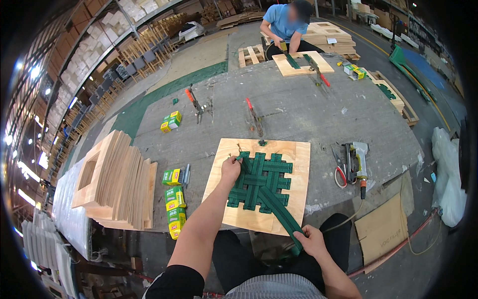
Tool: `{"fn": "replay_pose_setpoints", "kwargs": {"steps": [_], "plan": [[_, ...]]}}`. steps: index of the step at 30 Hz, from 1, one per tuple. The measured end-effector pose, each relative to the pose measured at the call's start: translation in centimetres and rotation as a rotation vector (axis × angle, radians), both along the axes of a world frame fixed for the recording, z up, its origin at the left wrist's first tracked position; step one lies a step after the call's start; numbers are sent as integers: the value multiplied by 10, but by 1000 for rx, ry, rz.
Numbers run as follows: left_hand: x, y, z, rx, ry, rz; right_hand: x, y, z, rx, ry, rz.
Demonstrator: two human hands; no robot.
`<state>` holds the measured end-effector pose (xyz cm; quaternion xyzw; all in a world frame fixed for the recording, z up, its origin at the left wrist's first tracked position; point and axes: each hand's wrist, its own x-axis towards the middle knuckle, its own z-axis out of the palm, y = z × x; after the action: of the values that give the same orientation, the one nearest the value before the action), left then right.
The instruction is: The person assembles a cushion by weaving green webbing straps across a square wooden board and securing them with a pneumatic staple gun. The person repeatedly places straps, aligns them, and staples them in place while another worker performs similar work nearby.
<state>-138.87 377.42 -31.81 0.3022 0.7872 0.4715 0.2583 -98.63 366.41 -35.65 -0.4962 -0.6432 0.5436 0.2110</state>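
Observation:
On the table in front of me lies a square plywood board (294,219) with green elastic webbing (258,174) woven across it in crossing strips. My left hand (230,169) is closed at the upper left corner of the weave, pinching a webbing end there. With its fingers closed, my right hand (312,241) grips a loose webbing strip (281,212) that slants from the middle of the weave over the board's near edge. A small metal fitting (262,143) sits at the board's far edge.
Right of the board lie scissors (340,174) and a staple gun (358,162) with a hose. Staple boxes (175,198) and stacked wooden frames (117,182) stand left. Red-handled clamps (252,115) rise beyond. Across the table, a person (287,25) works on another board (318,62).

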Motion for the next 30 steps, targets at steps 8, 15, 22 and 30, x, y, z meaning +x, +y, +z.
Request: {"fn": "replay_pose_setpoints", "kwargs": {"steps": [8, 15, 22, 30], "plan": [[-28, 13, 12, -5, 228, 15, 1, 0, 3, 60, -21, 22], [-42, 13, 16, -67, 233, 213, -9, -3, 19, 135, -82, -4], [2, 17, -6, -280, 448, -117, 58, -27, 28, -41, -148, 13], [-58, 23, 60, -52, 261, 159, -7, -13, -3, 81, -41, 7]]}}
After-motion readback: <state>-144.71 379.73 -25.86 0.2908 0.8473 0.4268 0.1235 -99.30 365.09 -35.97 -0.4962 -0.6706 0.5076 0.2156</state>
